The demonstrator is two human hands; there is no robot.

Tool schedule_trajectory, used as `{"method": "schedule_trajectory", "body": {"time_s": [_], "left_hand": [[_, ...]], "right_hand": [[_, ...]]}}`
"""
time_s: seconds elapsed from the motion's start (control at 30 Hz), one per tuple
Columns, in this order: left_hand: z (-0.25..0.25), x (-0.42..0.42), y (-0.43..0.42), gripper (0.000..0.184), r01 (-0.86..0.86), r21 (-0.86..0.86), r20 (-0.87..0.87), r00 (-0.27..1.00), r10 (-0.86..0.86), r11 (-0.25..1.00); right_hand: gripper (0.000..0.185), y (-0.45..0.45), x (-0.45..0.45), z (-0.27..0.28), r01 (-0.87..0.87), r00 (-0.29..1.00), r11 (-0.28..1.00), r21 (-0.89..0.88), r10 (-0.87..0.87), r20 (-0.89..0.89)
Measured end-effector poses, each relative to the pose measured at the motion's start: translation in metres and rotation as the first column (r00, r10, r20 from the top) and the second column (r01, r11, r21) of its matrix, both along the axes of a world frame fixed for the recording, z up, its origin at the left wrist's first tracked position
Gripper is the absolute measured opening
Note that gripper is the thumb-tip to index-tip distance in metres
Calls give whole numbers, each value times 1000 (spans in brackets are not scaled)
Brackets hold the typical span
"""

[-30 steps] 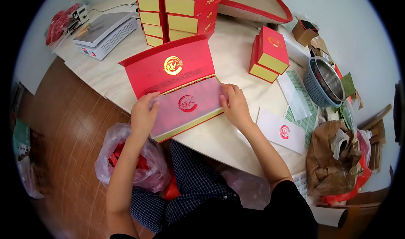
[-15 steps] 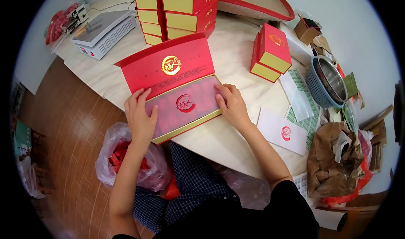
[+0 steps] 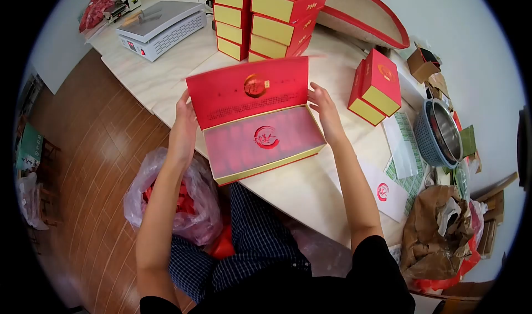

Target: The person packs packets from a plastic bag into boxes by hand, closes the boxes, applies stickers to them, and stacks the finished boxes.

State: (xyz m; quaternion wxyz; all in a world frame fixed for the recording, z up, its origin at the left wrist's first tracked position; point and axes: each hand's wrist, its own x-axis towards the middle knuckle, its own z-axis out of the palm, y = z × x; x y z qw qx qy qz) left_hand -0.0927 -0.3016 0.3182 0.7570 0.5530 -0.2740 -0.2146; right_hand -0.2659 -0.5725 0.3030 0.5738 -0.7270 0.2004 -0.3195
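A red gift box (image 3: 271,167) with yellow sides lies at the table's front edge, its lid (image 3: 249,92) raised. Over the red packets inside lies a translucent sheet (image 3: 235,148) with a red round logo. My left hand (image 3: 183,128) is at the left side of the lid, its fingertips partly behind the lid's edge. To the right of the lid, my right hand (image 3: 327,112) has its fingers apart, close to the lid's lower right edge, with nothing held in it.
Stacked red and yellow boxes (image 3: 277,29) stand behind. A scale (image 3: 160,29) is at the back left, two boxes (image 3: 377,87) at the right. Beyond them are nested bowls (image 3: 443,134), white printed sheets (image 3: 377,189) and brown paper (image 3: 432,236). A plastic bag (image 3: 194,220) is below.
Both hands have left the sheet and moved up beside the lid, which stands more upright. The sheet now lies flat inside the box. The view has shifted.
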Motion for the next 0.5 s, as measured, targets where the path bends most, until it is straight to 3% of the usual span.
{"method": "schedule_trajectory", "body": {"time_s": [0.03,0.07,0.1,0.17,0.2,0.23,0.3,0.37,0.43,0.47,0.5], "left_hand": [[7,-1,-1,66,-30,-71,0,1000,30,997],[16,-3,4,66,-34,-75,-2,999,34,997],[27,-7,12,66,30,-36,26,999,-29,999],[28,-11,24,66,88,9,41,995,-88,996],[25,-12,29,64,160,200,138,972,-189,967],[22,-14,33,62,207,388,213,928,-305,898],[6,-36,32,58,70,590,408,834,-372,804],[-4,-56,25,62,-197,625,716,531,-454,755],[-6,-73,19,72,-357,595,796,389,-465,720],[-6,-74,19,72,-349,595,795,390,-465,724],[-5,-75,18,77,-363,606,790,383,-479,708]], "right_hand": [[51,-8,5,1,-142,986,967,211,121,111],[57,-15,8,2,-229,965,937,264,182,190],[59,-24,9,-6,-211,949,931,298,123,290],[62,-13,-11,25,-306,945,882,358,235,228],[65,-20,-18,27,-445,895,760,474,382,229],[65,-20,-21,24,-443,896,757,479,382,226],[66,-9,-31,19,-399,891,917,20,392,-230],[66,21,-42,21,-453,868,888,-75,420,-266],[57,34,-50,16,-416,878,899,-138,357,-319],[54,36,-53,12,-426,875,791,-439,237,-423],[53,38,-55,11,-435,873,584,-685,88,-480]]}}
